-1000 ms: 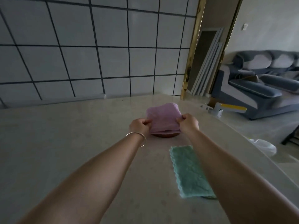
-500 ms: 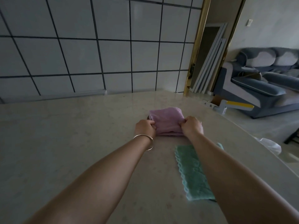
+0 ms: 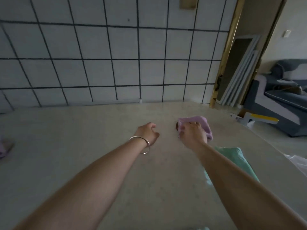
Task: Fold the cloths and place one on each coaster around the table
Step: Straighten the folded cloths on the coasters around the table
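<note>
On coaster [image 3: 177, 125]: folded purple cloth [image 3: 201, 122]

Single head-worn wide-angle view — looks forward and down along both forearms over the table [image 3: 69, 160], tiled wall [image 3: 99, 63] straight ahead, doorway [image 3: 259, 52] at right. Hands near mid-frame; no second view — no overlap.
</note>
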